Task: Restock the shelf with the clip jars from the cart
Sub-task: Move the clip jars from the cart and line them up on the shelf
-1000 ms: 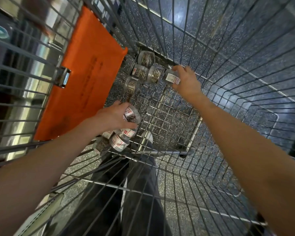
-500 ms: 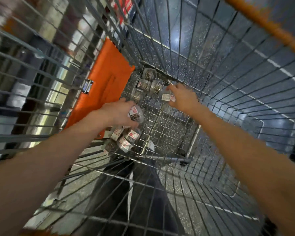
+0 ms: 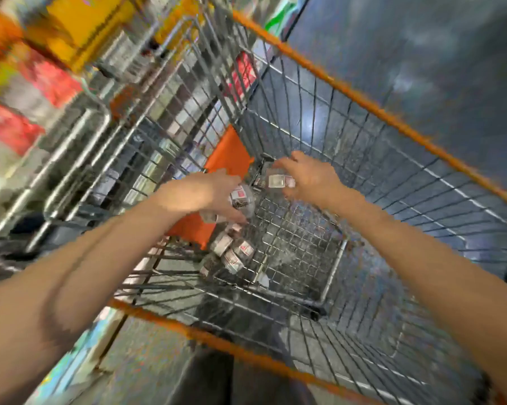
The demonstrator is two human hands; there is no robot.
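Both hands grasp clip jars, left hand (image 3: 199, 194) one (image 3: 242, 198), right hand (image 3: 307, 176) another (image 3: 278, 181); hasty lifting risks striking the cart's wire wall (image 3: 392, 171) and dropping them.

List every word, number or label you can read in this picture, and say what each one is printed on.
None can be read.
Jar in the right hand: white and red label, too blurred.
Jar in the left hand: label blurred.
Jars on the cart floor: labels blurred.
Orange flap: no legible print.
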